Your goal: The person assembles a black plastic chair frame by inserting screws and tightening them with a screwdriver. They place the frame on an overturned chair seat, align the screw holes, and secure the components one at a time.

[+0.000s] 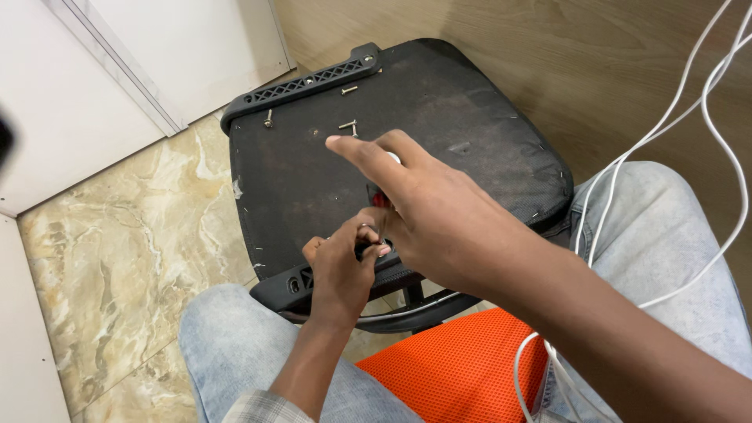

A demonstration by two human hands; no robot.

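Both hands (376, 235) pinch a small part on the fuzzy black seat underside (470, 133).

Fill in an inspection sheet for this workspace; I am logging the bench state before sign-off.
Surface: black fabric-covered chair seat underside, dusty, lying flat.
Job's things: black plastic bracket at near edge; red-handled tool, mostly hidden.
Clutter: loose silver screws near black plastic latticed bracket at far edge.
Grippers: left hand at near bracket; right hand gripping tool, forefinger extended.
Cables: white cables over knee.
Surroundings: beige marble floor tiles, orange mesh cushion, wooden panel.
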